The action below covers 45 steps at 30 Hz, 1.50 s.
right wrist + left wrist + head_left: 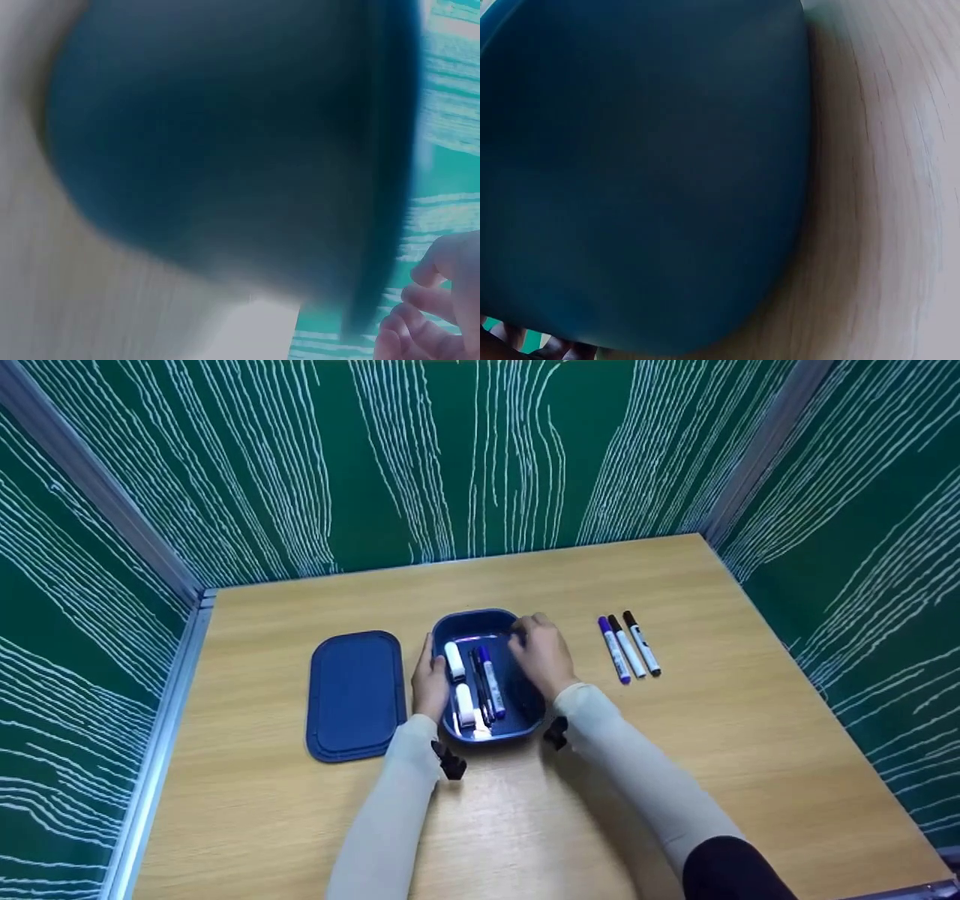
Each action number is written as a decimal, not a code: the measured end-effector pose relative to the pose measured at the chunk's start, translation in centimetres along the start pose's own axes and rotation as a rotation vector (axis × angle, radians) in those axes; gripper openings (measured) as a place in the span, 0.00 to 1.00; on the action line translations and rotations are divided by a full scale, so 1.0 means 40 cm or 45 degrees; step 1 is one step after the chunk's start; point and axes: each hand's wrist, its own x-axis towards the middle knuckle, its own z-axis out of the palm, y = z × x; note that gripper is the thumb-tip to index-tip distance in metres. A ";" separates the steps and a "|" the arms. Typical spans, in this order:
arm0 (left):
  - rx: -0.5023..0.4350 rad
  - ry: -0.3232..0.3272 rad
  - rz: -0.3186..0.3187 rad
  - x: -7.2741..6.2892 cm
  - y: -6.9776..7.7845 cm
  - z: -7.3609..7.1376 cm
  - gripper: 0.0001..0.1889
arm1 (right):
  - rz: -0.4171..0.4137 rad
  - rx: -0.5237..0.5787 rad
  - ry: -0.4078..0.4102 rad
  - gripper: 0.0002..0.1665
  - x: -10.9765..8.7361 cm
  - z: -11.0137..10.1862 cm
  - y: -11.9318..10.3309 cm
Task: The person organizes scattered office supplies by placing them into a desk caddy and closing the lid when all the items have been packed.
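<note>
A dark blue plastic box (534, 706) stands on the table between my hands. My left hand (431, 686) holds its left side, fingers along the outer wall and thumb at the rim. Over the box's right far part is my right hand (546, 652), its fingers loosely bent and nothing seen between them; fingertips (405, 326) show past the rim in the right wrist view. Inside the box lie two small white rounded blocks (454, 660), slim black pens (480, 688) and a blue-capped whiteboard marker (492, 684). The box's outer wall (652, 172) fills most of the left wrist view.
Flat on the table, left of the box, lies a dark blue lid (356, 697). To the right are three markers side by side: one purple-capped marker (614, 651) and two dark-capped markers (642, 643). Green walls (390, 457) with white lines enclose the wooden table (262, 810).
</note>
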 end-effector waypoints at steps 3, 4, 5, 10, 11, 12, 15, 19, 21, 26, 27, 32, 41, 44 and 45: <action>0.009 -0.002 -0.009 0.001 -0.002 0.001 0.29 | 0.040 0.009 0.001 0.13 0.010 -0.026 0.034; 0.010 -0.005 -0.014 0.001 -0.002 0.001 0.29 | 0.057 0.013 -0.003 0.13 0.012 -0.035 0.046; 0.010 -0.008 -0.017 0.000 -0.002 0.001 0.29 | 0.071 0.009 -0.003 0.14 0.013 -0.043 0.058; 0.018 -0.013 -0.029 -0.003 -0.002 0.000 0.28 | 0.109 -0.014 0.011 0.15 0.020 -0.087 0.115; 0.019 -0.012 -0.030 -0.003 -0.001 0.000 0.28 | 0.115 -0.021 0.012 0.15 0.021 -0.095 0.127; 0.021 -0.012 -0.030 -0.003 -0.001 0.000 0.28 | 0.121 -0.025 0.013 0.15 0.022 -0.104 0.138; 0.020 -0.016 -0.039 -0.003 -0.001 0.000 0.28 | 0.149 -0.061 0.022 0.16 0.023 -0.130 0.177; 0.014 -0.019 -0.039 0.000 -0.002 0.000 0.28 | 0.188 -0.081 0.074 0.16 0.029 -0.161 0.225; 0.013 -0.007 -0.027 0.002 -0.004 0.001 0.28 | 0.209 -0.083 0.075 0.17 0.030 -0.175 0.244; 0.015 0.007 -0.014 0.003 -0.005 0.002 0.28 | 0.262 -0.090 0.039 0.18 0.021 -0.187 0.278; 0.014 0.004 -0.017 0.002 -0.004 0.001 0.28 | 0.266 -0.092 0.042 0.18 0.019 -0.185 0.284; 0.013 0.001 -0.030 0.000 -0.004 0.002 0.28 | 0.284 -0.106 0.011 0.18 -0.003 -0.169 0.308; 0.015 -0.004 -0.051 -0.001 -0.003 0.003 0.28 | 0.400 -0.117 -0.104 0.18 -0.037 -0.137 0.350; 0.018 -0.003 -0.045 0.001 -0.002 0.002 0.28 | 0.408 -0.117 -0.102 0.17 -0.042 -0.129 0.354; 0.021 -0.003 -0.044 0.001 -0.001 0.002 0.28 | 0.403 -0.126 -0.101 0.17 -0.043 -0.126 0.354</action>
